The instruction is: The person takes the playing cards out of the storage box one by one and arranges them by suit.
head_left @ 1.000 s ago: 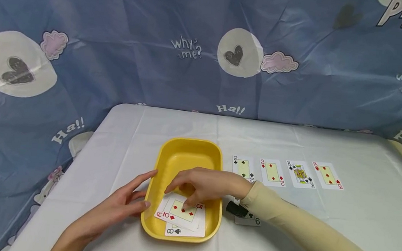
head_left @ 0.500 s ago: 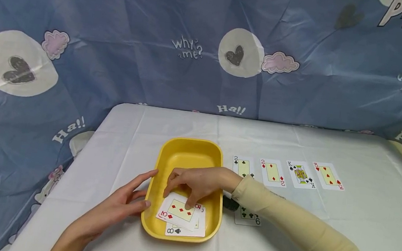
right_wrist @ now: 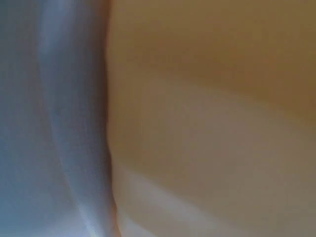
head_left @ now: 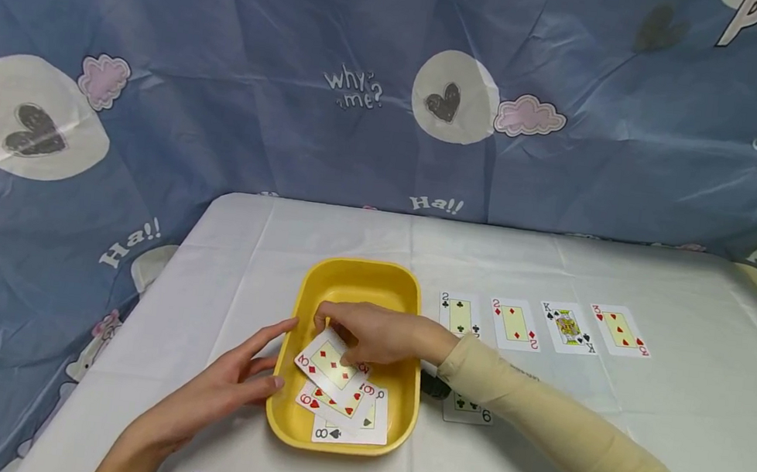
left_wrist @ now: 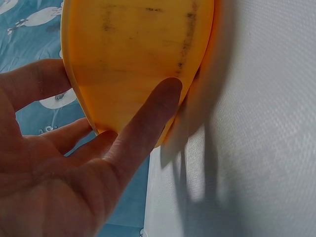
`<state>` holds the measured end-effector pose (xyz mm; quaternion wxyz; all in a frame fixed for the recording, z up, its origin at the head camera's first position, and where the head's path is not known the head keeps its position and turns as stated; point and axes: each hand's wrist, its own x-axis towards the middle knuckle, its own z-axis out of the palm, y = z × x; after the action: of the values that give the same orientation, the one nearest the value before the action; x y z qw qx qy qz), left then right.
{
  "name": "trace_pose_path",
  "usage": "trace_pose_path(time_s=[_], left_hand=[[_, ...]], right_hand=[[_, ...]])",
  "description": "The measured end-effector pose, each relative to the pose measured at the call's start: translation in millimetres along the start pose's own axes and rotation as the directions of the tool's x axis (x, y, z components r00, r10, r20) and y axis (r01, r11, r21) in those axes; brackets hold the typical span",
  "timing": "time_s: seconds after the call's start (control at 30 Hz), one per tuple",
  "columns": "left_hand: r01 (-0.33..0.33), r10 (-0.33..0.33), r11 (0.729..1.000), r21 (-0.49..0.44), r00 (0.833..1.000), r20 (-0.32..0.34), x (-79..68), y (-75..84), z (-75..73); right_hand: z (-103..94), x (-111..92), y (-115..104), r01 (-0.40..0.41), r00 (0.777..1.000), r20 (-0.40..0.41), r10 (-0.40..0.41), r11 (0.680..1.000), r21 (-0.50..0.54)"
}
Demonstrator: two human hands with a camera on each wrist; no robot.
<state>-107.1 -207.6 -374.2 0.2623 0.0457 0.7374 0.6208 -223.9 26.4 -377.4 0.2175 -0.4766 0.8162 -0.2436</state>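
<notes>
In the head view, my right hand (head_left: 374,337) reaches into the yellow tray (head_left: 367,270) and pinches a diamond playing card (head_left: 329,363) between thumb and fingers. Below that card lies a heart playing card (head_left: 311,400), overlapping an eight of spades (head_left: 355,437) on the tray's floor. My left hand (head_left: 232,375) touches the tray's left side with fairly straight fingers. The left wrist view shows its thumb (left_wrist: 168,96) against the tray's outer wall, other fingertips at the edge. In the right wrist view, a blurred yellowish surface fills most of the frame.
Right of the tray, a row on the white table (head_left: 695,412) holds a two of clubs (head_left: 460,315), a two of diamonds (head_left: 515,326), a king of spades (head_left: 567,328) and a three of hearts (head_left: 620,331). A club card (head_left: 467,410) lies nearer, partly under my right arm.
My right hand has lifted and slid the diamond card up and away from the others, uncovering the heart card beneath. The left hand keeps its place at the tray.
</notes>
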Motion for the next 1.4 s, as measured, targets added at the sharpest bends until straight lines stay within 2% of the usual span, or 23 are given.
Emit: trace_pose_path(time_s=[0.07, 0.13, 0.23, 0.3, 0.43, 0.63, 0.77, 0.83, 0.87, 0.93, 0.97, 1.1, 1.27, 1.4], left_hand=[[-0.003, 0.003, 1.000, 0.000, 1.000, -0.001, 0.1, 0.4, 0.5], [-0.006, 0.006, 1.000, 0.003, 1.000, -0.002, 0.0, 0.9, 0.9], [-0.014, 0.014, 1.000, 0.002, 1.000, 0.006, 0.0, 1.0, 0.7], [-0.013, 0.013, 1.000, 0.002, 1.000, 0.006, 0.1, 0.6, 0.6], [-0.003, 0.003, 1.000, -0.007, 1.000, 0.005, 0.8, 0.2, 0.2], [0.012, -0.012, 1.000, -0.006, 1.000, 0.001, 1.5, 0.4, -0.1], [0.018, -0.018, 1.000, -0.004, 1.000, -0.010, 1.4, 0.9, 0.6], [0.020, -0.020, 1.000, -0.005, 1.000, -0.014, 1.3, 1.4, 1.1], [0.022, -0.022, 1.000, -0.006, 1.000, -0.015, 1.4, 1.8, 1.5], [0.028, -0.028, 1.000, -0.007, 0.999, -0.017, 1.9, 2.2, 2.4], [0.033, -0.033, 0.999, -0.008, 0.999, -0.019, 2.2, 2.3, 2.8], [0.040, -0.040, 0.999, -0.009, 0.999, -0.024, 3.1, 2.3, 3.5], [0.032, -0.032, 0.999, -0.015, 0.999, -0.016, 2.3, 1.9, 1.5], [0.031, -0.031, 1.000, -0.007, 0.999, -0.018, 2.3, 2.0, 1.2]], right_hand=[[-0.9, -1, 0, -0.001, 0.996, -0.085, 0.003, 1.000, 0.017], [-1.6, -2, 1, 0.005, 0.984, -0.180, 0.000, 1.000, 0.028], [-2.4, -3, 3, 0.037, 0.947, -0.319, -0.028, 0.999, 0.020], [-2.6, -4, 4, 0.061, 0.914, -0.403, -0.049, 0.998, 0.017], [-2.0, -8, 4, 0.102, 0.827, -0.559, -0.067, 0.994, 0.031], [-0.4, -14, 3, 0.167, 0.665, -0.746, 0.038, 0.966, 0.199], [-0.1, -17, 4, 0.264, 0.557, -0.819, 0.137, 0.906, 0.331], [-1.1, -19, 5, 0.323, 0.517, -0.837, 0.179, 0.865, 0.384], [-1.9, -20, 5, 0.348, 0.504, -0.841, 0.197, 0.845, 0.406], [-3.6, -25, 9, 0.382, 0.483, -0.847, 0.222, 0.817, 0.432], [-4.7, -28, 10, 0.391, 0.481, -0.844, 0.237, 0.804, 0.448], [-10.3, -43, 21, 0.409, 0.465, -0.846, 0.263, 0.783, 0.468], [-19.7, -68, 31, 0.388, 0.463, -0.840, 0.284, 0.787, 0.480], [-24.0, -90, 37, 0.320, 0.479, -0.819, 0.317, 0.805, 0.499]])
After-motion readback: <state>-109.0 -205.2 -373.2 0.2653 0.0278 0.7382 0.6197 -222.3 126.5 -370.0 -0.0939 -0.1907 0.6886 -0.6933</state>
